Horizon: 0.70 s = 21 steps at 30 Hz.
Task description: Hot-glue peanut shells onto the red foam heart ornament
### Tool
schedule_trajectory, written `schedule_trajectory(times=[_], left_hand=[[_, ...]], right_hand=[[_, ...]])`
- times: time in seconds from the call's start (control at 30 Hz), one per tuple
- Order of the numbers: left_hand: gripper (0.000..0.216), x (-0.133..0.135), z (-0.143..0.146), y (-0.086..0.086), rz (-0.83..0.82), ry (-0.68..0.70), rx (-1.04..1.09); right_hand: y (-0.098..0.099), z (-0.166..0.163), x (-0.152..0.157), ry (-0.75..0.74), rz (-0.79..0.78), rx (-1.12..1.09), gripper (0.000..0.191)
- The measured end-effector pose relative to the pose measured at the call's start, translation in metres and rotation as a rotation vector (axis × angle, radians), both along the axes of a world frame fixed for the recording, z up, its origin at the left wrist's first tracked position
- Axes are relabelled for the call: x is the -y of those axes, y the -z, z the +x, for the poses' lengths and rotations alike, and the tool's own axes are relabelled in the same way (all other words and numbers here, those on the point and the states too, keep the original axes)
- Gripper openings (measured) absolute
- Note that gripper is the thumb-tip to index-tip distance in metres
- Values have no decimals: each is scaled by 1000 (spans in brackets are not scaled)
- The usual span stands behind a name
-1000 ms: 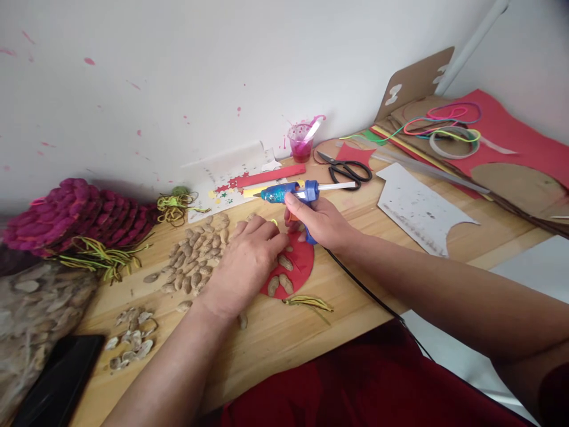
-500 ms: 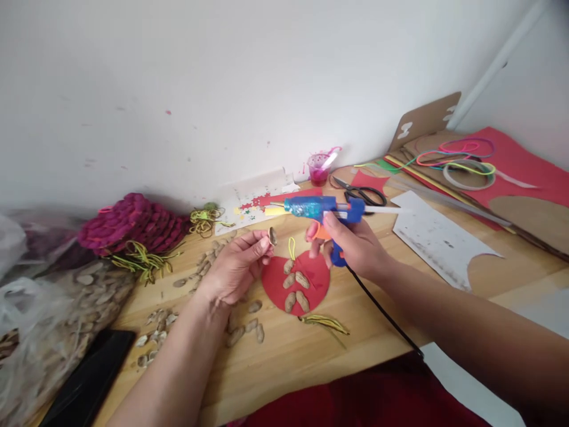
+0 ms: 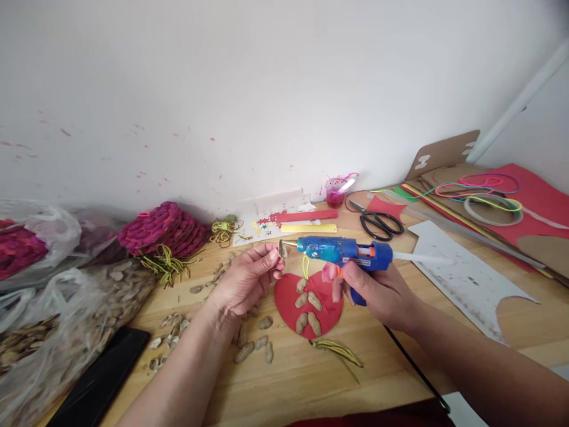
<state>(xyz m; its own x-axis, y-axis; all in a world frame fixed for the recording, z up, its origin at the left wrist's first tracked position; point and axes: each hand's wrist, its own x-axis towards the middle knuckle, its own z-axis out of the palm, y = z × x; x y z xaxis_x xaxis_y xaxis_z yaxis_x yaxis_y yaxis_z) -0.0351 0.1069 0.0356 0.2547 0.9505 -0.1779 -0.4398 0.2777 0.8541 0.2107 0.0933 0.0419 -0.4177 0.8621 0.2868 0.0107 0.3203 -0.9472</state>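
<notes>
Peanut shell is up in the air, over the worktop, and I have it in my left hand. My left thumb and fingers are pinched tight on it, with no gap left. My right hand is wrapped around the handle of a blue glue gun, with its fingers curled near the orange trigger. The gun's tip is right at the shell, but I cannot tell if they touch. A long white glue stick pokes out of the gun's back end. Just below my hands I see a red heart lying flat. Five peanuts sit on it, one at the top and two pairs under it. A little yellow loop stands at its top, and a stringy green and yellow tassel lies at its bottom. More loose peanuts lie to the left of the heart.
</notes>
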Motion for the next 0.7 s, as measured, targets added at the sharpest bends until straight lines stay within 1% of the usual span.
schedule_trajectory(times=[0.13, 0.27, 0.4, 0.7], left_hand=[[29, 0, -3, 1, 29, -5, -27], [27, -1, -4, 1, 52, 5, -41], [27, -1, -4, 1, 42, 16, -42], [27, -1, -3, 0, 38, 8, -36]], right_hand=[[2, 0, -2, -4, -2, 34, 47], [-1, -1, -2, 5, -8, 52, 47], [-3, -1, -2, 8, -5, 75, 49], [2, -1, -3, 8, -21, 93, 50]])
